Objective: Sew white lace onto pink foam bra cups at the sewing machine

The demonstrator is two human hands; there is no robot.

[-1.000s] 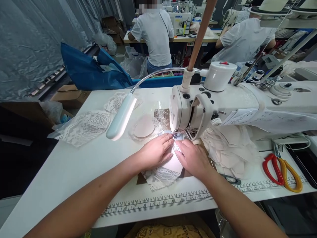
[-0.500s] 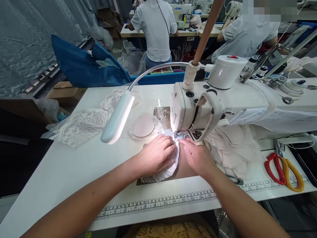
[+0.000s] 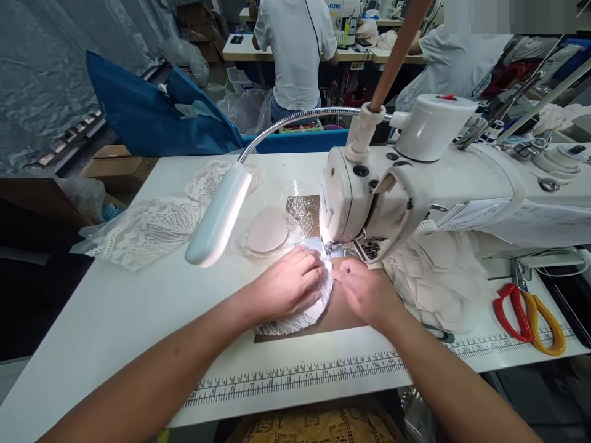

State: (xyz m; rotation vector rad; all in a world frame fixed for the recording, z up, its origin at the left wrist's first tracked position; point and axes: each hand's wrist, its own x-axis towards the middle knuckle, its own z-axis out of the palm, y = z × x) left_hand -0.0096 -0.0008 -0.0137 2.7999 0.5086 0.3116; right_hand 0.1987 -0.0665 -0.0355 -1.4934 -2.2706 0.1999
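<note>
Lace piece (image 3: 295, 320) under the needle, on the tabletop (image 3: 138, 307).
Our left hand (image 3: 286, 286) lies flat on it, fingers together; right hand (image 3: 367, 292) pinches its edge beside the presser foot.

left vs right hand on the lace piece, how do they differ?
The left hand lies flat, fingers spread, covering much of the lace piece; the right hand is curled, touching only its edge by the needle. The left hand rests on lace, the right hand mostly on brown plate. Both sit before the sewing machine.
</note>
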